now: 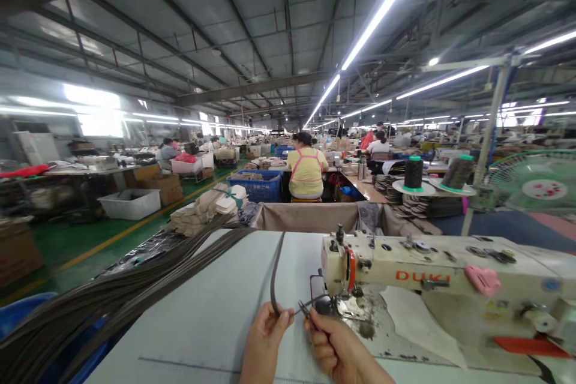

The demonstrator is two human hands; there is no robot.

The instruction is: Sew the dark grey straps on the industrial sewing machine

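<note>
A narrow dark grey strip (pixel 275 270) runs over the pale table from its far edge down to my left hand (pixel 265 339). Thumb and fingertips of that hand pinch it. Close beside, my right hand (pixel 332 345) is wrapped around small thread snips (pixel 304 309), whose pointed tips show above the fingers. A thin strip end (pixel 317 299) stretches from near the snips toward the needle area of the sewing machine (pixel 396 276). Whether the blades touch the strip I cannot tell.
A thick bundle of dark strips (pixel 135 285) drapes across the table's left side over a blue tub (pixel 27 312). Thread cones (pixel 413 174) and a green fan (pixel 540 186) stand at the right. A person in yellow (pixel 307 168) sits ahead, back turned.
</note>
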